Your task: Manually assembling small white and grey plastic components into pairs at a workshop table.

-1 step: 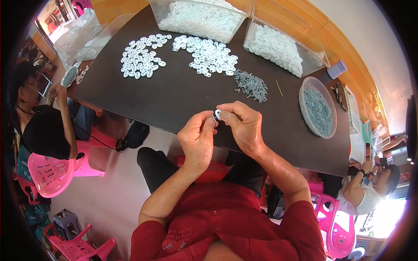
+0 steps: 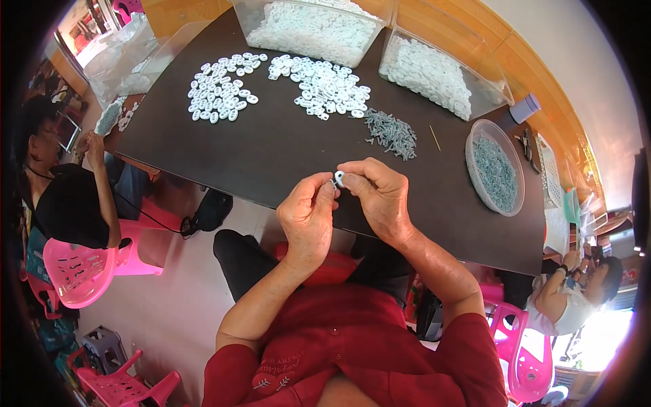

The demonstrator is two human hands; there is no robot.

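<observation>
In front of me, over the table's near edge, my right hand [image 2: 383, 200] pinches a small white oval plastic piece with holes [image 2: 340, 177] between thumb and fingers. My left hand [image 2: 305, 220] is closed too, its thumb and forefinger pressed together right beside the white piece. A bit of a small grey screw-like piece shows at those fingertips; most of it is hidden. Beyond my hands lies a heap of small grey screw-like pieces [image 2: 392, 134]. Farther off are two spreads of white oval pieces, one at the left [image 2: 220, 91] and one nearer the middle [image 2: 332, 88].
Clear bins of white pieces [image 2: 315, 34] [image 2: 427, 74] stand at the back of the dark table [image 2: 271, 152]. At the right are a round tub of grey pieces [image 2: 495, 173], pliers [image 2: 527, 149], a thin stick [image 2: 435, 138] and a purple-lidded container [image 2: 525, 108]. People sit at both sides.
</observation>
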